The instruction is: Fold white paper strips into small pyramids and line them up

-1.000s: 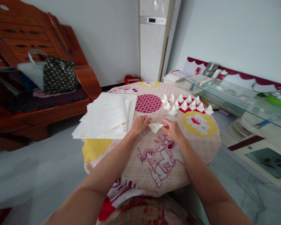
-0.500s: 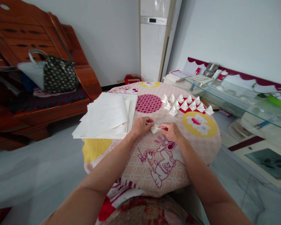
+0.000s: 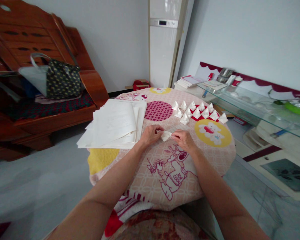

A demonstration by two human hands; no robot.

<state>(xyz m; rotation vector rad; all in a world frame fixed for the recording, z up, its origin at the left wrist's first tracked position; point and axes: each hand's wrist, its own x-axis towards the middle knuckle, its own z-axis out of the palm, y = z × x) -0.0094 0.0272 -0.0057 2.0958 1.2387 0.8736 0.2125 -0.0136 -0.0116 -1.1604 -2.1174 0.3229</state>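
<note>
Between my two hands is a small folded piece of white paper (image 3: 166, 135), held just over the patterned tablecloth. My left hand (image 3: 152, 135) pinches its left side between thumb and fingers. On the opposite side, my right hand (image 3: 182, 138) grips the right edge with closed fingertips. Behind the hands, several folded paper boats (image 3: 197, 114) stand in rows on the cloth. A faint flat strip of paper (image 3: 178, 128) lies just beyond my fingers. To the left of my left hand lies a stack of white paper sheets (image 3: 115, 125).
The round table (image 3: 150, 170) wears a pink cloth with cartoon prints. On the right stands a glass-topped cabinet (image 3: 255, 103) with metal bowls and papers. A wooden bench (image 3: 52, 115) with a dotted bag (image 3: 62, 78) is at left. A tall white air conditioner (image 3: 162, 50) stands behind.
The hands have moved slightly apart, and the folded paper between them now shows wider, stretched out to both sides. The boats and the paper stack stay in place.
</note>
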